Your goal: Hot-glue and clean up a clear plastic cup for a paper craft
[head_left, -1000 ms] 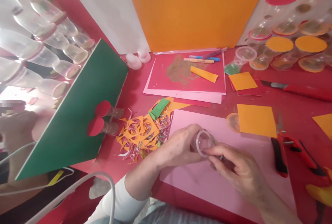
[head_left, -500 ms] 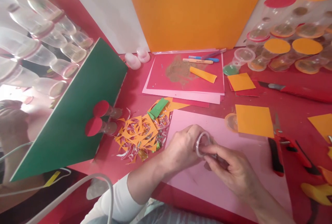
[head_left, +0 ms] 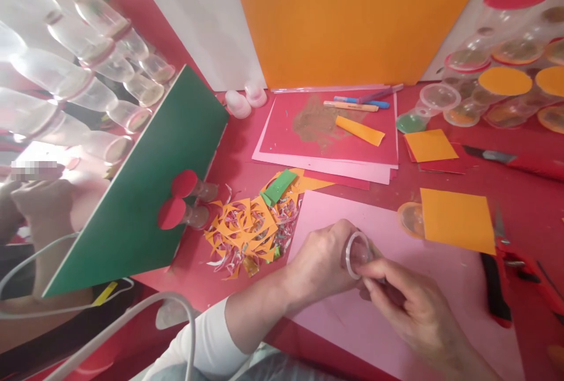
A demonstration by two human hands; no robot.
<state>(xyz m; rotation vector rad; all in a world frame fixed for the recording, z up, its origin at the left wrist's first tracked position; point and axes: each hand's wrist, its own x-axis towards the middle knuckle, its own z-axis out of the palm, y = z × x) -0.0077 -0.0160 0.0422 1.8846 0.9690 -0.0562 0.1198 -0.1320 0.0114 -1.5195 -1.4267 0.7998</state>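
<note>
My left hand (head_left: 324, 254) is wrapped around a small clear plastic cup (head_left: 359, 250), its round open rim tilted up toward me. At that rim my right hand (head_left: 416, 298) pinches with thumb and forefinger, its other fingers curled. Whether a thin piece is between those fingertips cannot be made out. Both hands are above a pink sheet of paper (head_left: 332, 210). To their right, an orange paper square (head_left: 458, 220) partly covers a clear round cup (head_left: 410, 219). Scissors with red and black handles (head_left: 497, 287) lie at the sheet's right edge.
A heap of paper scraps (head_left: 247, 228) lies left of the pink sheet. Beyond it leans a green board (head_left: 145, 193), with another person's hand (head_left: 42, 193) behind. Several stacked cups (head_left: 504, 81) stand back right, near a red utility knife (head_left: 529, 163). A white cable (head_left: 185, 316) crosses lower left.
The view has shifted, so everything sits slightly further right. Both hands keep hold of the cup, its opening turned a little more toward me.
</note>
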